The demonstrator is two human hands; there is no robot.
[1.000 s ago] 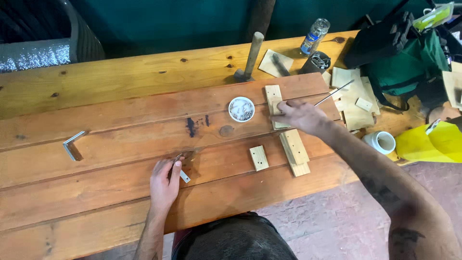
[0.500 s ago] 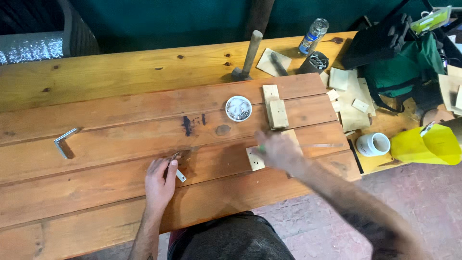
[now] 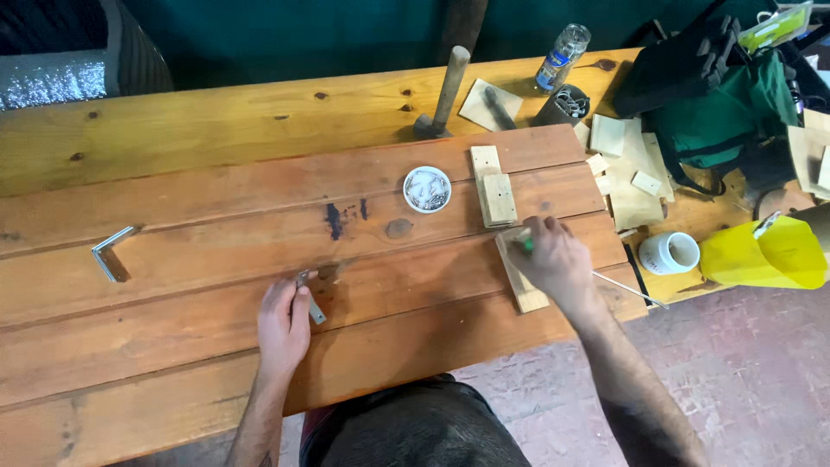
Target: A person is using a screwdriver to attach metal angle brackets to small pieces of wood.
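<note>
Both hands busy: left hand (image 3: 284, 324) pins a small metal bracket (image 3: 309, 300) flat on the bench (image 3: 173, 225) so it can't slide. Right hand (image 3: 555, 259) is closed around a green-handled screwdriver (image 3: 596, 275), resting on the wood strip (image 3: 519, 272).

My left hand (image 3: 284, 322) and right hand (image 3: 553, 259) are bare, no gloves. Both forearms bare, no sleeves showing. Faint dark tattoo marks on each forearm. Dark trousers (image 3: 415, 428) at bottom edge.
</note>
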